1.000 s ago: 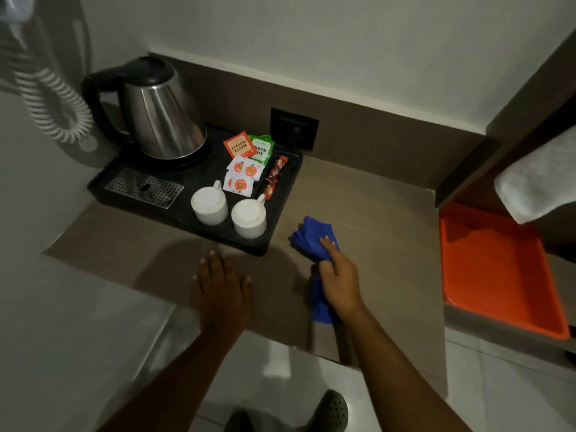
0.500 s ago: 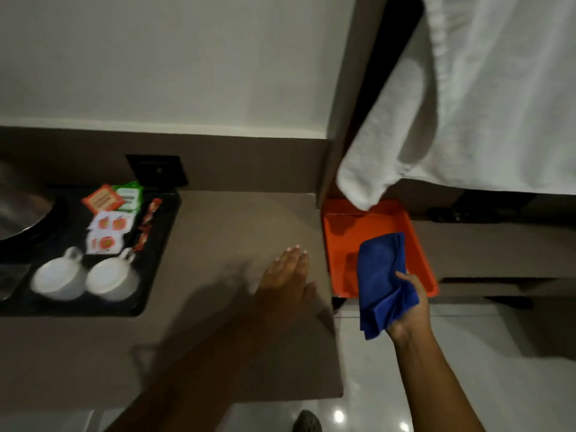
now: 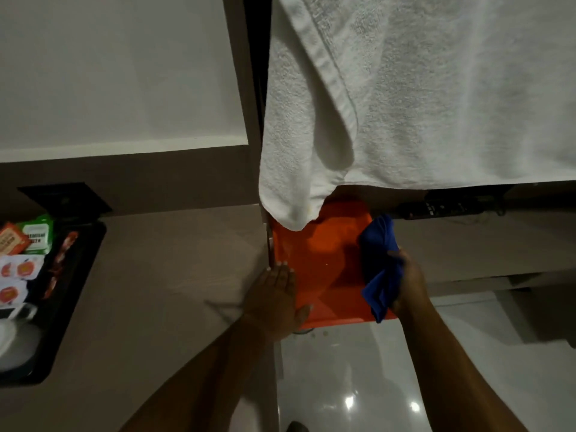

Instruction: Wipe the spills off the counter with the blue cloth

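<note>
The blue cloth (image 3: 380,263) is bunched in my right hand (image 3: 408,279), which holds it over the right side of an orange tray (image 3: 324,251). My left hand (image 3: 276,294) lies flat, fingers together, at the right edge of the brown counter (image 3: 174,275), with its thumb touching the tray's left front corner. No spill shows on the counter in this dim light.
A white towel (image 3: 405,104) hangs from above and covers the tray's back edge. A black tray (image 3: 71,288) with sachets and white cups sits at the counter's left. A lower shelf (image 3: 467,244) runs right of the orange tray. Glossy floor tiles (image 3: 358,385) lie below.
My right hand lifted the blue cloth off the counter and carried it right, over the orange tray. My left hand slid right to the counter's edge. The view swung right.
</note>
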The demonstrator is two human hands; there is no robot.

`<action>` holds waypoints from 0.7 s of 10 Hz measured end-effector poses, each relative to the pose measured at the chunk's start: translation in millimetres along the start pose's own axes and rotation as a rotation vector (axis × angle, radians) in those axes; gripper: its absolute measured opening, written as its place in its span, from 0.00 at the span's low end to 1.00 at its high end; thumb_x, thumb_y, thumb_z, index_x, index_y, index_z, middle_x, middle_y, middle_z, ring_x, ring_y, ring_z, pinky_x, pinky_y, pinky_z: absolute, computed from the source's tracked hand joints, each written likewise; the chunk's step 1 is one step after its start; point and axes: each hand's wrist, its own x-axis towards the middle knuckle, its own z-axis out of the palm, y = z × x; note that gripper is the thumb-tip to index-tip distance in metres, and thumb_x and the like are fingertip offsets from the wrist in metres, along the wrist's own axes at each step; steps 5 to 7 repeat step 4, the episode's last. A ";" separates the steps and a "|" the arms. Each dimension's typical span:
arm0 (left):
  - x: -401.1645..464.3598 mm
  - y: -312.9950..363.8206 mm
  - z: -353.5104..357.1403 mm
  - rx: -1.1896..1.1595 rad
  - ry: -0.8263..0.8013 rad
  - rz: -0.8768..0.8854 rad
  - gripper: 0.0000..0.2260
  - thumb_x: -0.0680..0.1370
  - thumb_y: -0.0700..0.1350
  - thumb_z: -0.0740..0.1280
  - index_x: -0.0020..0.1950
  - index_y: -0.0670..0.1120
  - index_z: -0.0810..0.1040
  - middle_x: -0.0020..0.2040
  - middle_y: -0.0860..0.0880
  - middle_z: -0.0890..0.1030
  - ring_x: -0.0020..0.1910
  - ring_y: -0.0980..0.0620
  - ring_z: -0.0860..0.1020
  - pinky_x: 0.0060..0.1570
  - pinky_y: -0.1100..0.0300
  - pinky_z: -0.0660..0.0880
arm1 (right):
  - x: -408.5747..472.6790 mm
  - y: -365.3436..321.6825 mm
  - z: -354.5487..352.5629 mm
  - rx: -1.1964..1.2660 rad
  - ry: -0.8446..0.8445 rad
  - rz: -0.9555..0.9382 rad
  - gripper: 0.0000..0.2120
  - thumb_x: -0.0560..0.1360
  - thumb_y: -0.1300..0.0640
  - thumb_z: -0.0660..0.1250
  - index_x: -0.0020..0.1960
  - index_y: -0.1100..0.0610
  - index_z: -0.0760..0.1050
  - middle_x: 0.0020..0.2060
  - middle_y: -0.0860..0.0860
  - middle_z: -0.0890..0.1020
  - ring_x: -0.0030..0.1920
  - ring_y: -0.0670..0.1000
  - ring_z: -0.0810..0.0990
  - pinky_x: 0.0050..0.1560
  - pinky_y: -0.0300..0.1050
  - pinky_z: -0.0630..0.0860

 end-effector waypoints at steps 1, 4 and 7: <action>0.5 3.6 5.0 -0.016 -0.016 -0.029 0.42 0.76 0.69 0.46 0.79 0.39 0.47 0.81 0.37 0.49 0.80 0.41 0.47 0.76 0.47 0.39 | 14.1 5.9 14.1 -0.221 -0.027 -0.229 0.10 0.75 0.58 0.60 0.50 0.51 0.79 0.39 0.51 0.80 0.37 0.51 0.78 0.41 0.47 0.73; -4.5 -2.6 4.2 0.011 -0.016 0.030 0.42 0.77 0.68 0.46 0.79 0.40 0.41 0.81 0.39 0.45 0.80 0.43 0.44 0.78 0.48 0.39 | 60.0 94.0 28.8 -1.823 -0.251 -0.562 0.36 0.77 0.34 0.45 0.76 0.49 0.34 0.76 0.57 0.33 0.75 0.58 0.31 0.72 0.61 0.35; -4.5 -2.6 4.2 0.011 -0.016 0.030 0.42 0.77 0.68 0.46 0.79 0.40 0.41 0.81 0.39 0.45 0.80 0.43 0.44 0.78 0.48 0.39 | 60.0 94.0 28.8 -1.823 -0.251 -0.562 0.36 0.77 0.34 0.45 0.76 0.49 0.34 0.76 0.57 0.33 0.75 0.58 0.31 0.72 0.61 0.35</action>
